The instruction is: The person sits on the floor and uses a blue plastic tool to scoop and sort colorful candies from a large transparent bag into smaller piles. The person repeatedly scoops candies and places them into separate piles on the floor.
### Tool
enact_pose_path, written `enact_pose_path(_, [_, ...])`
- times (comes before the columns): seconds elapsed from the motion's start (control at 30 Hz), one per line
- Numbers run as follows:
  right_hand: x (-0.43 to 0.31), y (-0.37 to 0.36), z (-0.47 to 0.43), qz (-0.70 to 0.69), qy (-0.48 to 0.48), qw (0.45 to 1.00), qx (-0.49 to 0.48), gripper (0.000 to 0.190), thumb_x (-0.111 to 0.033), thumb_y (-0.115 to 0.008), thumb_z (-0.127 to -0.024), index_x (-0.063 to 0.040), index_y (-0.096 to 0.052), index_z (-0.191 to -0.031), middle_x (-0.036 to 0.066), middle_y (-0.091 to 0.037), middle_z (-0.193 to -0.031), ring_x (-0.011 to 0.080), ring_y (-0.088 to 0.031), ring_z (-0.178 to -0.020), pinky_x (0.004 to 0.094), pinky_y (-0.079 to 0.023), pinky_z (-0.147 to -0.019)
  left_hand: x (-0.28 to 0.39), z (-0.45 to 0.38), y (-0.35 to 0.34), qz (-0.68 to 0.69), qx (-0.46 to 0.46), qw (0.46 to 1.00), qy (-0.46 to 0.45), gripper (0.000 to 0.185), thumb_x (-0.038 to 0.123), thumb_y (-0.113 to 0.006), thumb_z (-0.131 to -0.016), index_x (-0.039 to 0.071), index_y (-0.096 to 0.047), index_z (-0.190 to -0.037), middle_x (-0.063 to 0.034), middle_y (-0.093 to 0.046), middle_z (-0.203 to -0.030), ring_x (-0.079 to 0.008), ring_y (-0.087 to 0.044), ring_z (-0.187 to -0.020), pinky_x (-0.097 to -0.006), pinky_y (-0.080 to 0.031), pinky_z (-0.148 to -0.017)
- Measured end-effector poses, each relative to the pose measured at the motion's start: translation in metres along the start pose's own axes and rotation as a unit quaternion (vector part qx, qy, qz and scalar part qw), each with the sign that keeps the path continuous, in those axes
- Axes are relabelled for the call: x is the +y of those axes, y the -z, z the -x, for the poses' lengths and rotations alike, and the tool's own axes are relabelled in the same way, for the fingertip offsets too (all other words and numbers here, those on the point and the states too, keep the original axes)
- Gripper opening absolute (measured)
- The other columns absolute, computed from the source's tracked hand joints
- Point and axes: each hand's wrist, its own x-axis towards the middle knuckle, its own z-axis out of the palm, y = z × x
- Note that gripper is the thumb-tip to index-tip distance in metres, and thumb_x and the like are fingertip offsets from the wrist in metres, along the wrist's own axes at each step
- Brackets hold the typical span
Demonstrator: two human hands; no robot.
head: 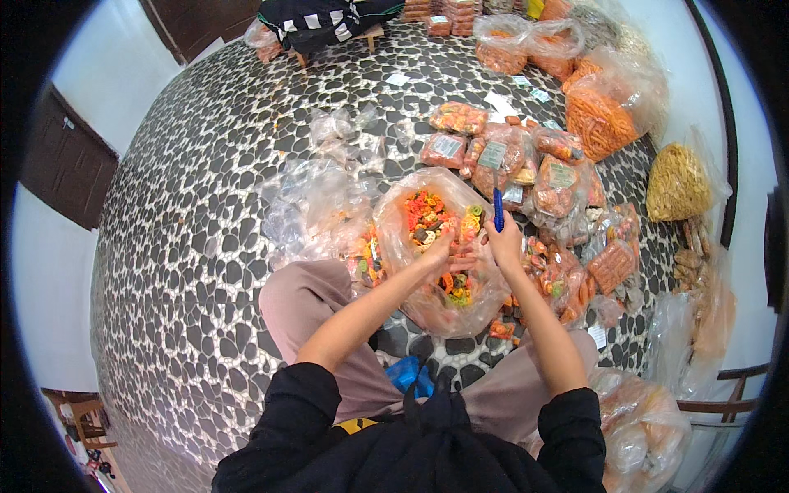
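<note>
A large clear plastic bag (pixel 400 246) stands open on the floor before my crossed legs. Colourful ring- and wheel-shaped snacks (pixel 424 206) fill it. Over its mouth is my left hand (pixel 445 254), its fingers stretched to the right. A small clear packet of yellow and green snacks (pixel 473 220) shows between my hands; whether the left hand grips it is unclear. My right hand (pixel 505 240), at the bag's right rim, grips a blue-handled utility knife (pixel 498 209), its thin blade pointing away from me.
Crumpled clear plastic bags (pixel 308 206) lie to the left. Labelled snack packs (pixel 493 157) are heaped ahead and to the right. Big bags of orange snacks (pixel 598 117) and a yellow-snack bag (pixel 678 182) line the right wall. A low wooden bench (pixel 370 37) stands at the far end.
</note>
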Motion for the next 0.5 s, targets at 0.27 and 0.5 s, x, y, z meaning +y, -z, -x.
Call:
enact_pose_path(0.27, [0.007,-0.006,0.012,-0.199,0.0,0.977,-0.071,0.014,-0.017,-0.055,-0.086,-0.004,-0.052,-0.091,0.0,-0.05,-0.063,0.0063,-0.046,-0.052,0.0226,-0.036,-0.047,-0.016,-0.016,0.026,0.103,0.051,0.98,-0.163,0.021,0.01,-0.052,-0.088,-0.002,-0.052,-0.105,-0.0112,-0.054,-0.106,-0.0168,-0.056,-0.095,-0.0247,-0.05,-0.084])
enact_pose_path(0.5, [0.046,0.011,0.006,-0.219,-0.121,0.967,-0.051,0.022,-0.015,-0.052,-0.086,-0.004,-0.05,-0.105,0.0,-0.046,-0.07,0.0055,-0.043,-0.054,0.0194,-0.032,-0.04,0.009,0.005,0.033,-0.362,0.176,0.808,-0.43,0.016,0.002,-0.063,-0.077,-0.001,-0.057,-0.091,-0.0095,-0.064,-0.072,-0.0161,-0.063,-0.065,-0.0255,-0.05,-0.059])
